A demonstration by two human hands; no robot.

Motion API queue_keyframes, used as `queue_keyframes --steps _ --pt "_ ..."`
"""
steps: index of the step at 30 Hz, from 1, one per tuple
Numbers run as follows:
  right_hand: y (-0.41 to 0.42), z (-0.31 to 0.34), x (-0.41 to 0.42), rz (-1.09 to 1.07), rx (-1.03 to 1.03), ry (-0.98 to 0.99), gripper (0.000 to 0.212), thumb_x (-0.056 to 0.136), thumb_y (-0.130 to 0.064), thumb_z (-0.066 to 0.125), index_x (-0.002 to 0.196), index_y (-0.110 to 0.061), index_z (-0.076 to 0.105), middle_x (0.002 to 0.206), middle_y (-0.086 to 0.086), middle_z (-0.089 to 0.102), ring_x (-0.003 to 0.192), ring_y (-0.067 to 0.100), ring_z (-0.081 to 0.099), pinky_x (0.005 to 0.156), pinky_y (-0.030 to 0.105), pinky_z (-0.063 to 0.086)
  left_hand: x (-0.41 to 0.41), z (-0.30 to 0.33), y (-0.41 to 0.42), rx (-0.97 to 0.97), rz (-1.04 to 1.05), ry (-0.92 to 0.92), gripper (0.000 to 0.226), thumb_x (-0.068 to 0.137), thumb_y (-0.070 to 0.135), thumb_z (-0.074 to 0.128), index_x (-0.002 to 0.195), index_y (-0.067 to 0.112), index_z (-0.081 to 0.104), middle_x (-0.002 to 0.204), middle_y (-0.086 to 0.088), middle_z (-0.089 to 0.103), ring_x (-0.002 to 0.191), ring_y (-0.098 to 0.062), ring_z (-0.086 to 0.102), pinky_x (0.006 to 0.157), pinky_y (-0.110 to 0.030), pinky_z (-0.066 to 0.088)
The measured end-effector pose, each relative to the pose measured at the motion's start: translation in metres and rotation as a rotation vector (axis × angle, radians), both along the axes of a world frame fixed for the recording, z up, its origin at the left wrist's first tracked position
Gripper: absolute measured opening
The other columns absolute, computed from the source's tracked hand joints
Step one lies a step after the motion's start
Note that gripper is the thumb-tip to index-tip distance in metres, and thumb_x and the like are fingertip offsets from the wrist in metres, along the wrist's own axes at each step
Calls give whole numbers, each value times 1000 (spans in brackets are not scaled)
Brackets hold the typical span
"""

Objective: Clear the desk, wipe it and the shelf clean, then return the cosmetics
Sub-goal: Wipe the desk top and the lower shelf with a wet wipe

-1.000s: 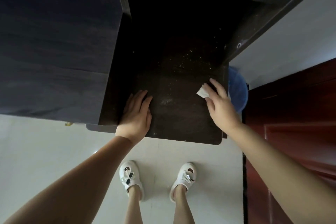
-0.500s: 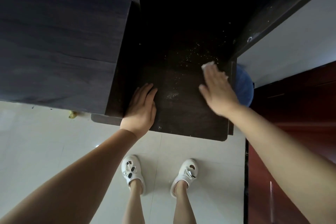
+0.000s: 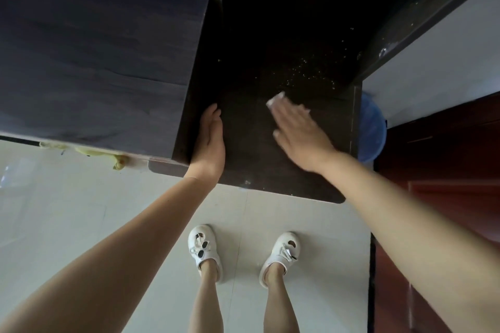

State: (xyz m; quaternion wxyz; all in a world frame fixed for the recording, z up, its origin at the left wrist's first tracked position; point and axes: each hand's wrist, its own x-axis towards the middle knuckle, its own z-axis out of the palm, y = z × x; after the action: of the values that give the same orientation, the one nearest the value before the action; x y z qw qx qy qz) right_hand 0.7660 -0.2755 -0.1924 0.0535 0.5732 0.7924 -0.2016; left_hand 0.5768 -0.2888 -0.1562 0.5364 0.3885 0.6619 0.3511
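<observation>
Crumbs (image 3: 305, 73) speckle your dark desk (image 3: 257, 165) beyond your right hand (image 3: 300, 132), which presses a white wipe (image 3: 276, 100) flat, fingers straight and motion-blurred. Your left hand (image 3: 209, 140) rests open on edge against the shelf side; the wipe is mostly hidden.

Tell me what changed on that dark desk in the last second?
The right hand slid leftward across the desk, pressing the white wipe under flat fingers. The left hand shifted against the cabinet side, turning onto its edge. The pale crumbs farther back stay unwiped, and the feet have not moved.
</observation>
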Motion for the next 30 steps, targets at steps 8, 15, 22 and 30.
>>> queue_keyframes --steps 8,15,22,30 --pt "-114 -11 -101 69 161 123 56 92 -30 37 142 -6 29 151 11 32 140 22 27 117 37 16 0 -3 0 41 -58 47 40 101 25 24 139 22 33 142 2 38 129 -9 34 94 -10 22" --pt "-150 -11 29 -401 118 -67 56 98 -37 14 145 -7 16 154 11 17 142 22 14 117 41 15 -2 -24 -11 204 -421 521 41 99 23 30 139 16 33 150 -1 27 138 -16 21 110 -25 14" --pt "-93 -15 -30 103 161 -2 57 93 -35 31 142 -6 28 151 12 29 142 22 21 114 42 15 0 -51 4 406 -620 871 50 91 26 26 130 0 43 144 -20 35 136 -33 26 113 -39 9" --pt "21 -10 22 -678 188 -57 58 98 -33 27 146 -5 7 157 14 5 145 25 1 118 41 1 2 -57 8 481 -623 980 47 87 24 30 124 1 47 135 -23 45 129 -28 26 110 -38 11"
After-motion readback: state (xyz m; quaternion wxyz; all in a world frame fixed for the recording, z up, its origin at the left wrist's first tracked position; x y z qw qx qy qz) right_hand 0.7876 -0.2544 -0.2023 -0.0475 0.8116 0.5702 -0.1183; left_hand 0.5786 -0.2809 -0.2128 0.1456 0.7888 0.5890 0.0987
